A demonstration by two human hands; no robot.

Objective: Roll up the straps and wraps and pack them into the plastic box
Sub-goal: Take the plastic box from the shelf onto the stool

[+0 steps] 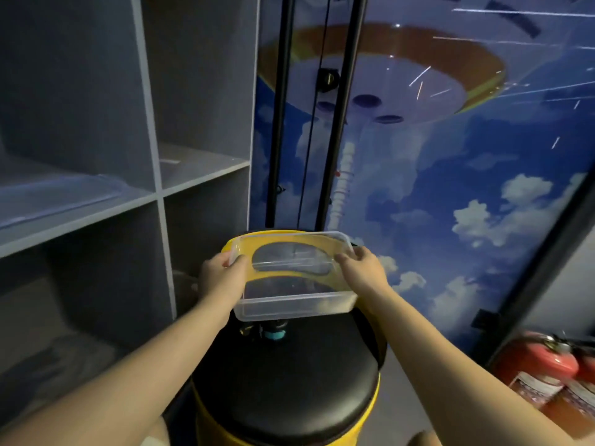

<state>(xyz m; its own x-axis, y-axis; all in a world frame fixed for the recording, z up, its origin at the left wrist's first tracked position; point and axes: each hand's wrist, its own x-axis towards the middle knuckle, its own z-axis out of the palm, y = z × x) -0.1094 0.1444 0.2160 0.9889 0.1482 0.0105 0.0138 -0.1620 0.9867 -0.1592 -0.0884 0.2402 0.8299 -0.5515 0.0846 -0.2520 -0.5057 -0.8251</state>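
A clear plastic box is held in the air over a black and yellow stool. It is open at the top and looks empty. My left hand grips its left end, thumb over the rim. My right hand grips its right end the same way. Under the box, small dark and blue items lie on the black seat; I cannot tell what they are. No straps or wraps are plainly visible.
A round stool with a black seat and yellow sides stands right below me. Grey shelf units fill the left, with a clear lid on one shelf. Red fire extinguishers stand at the lower right. A blue mural wall is behind.
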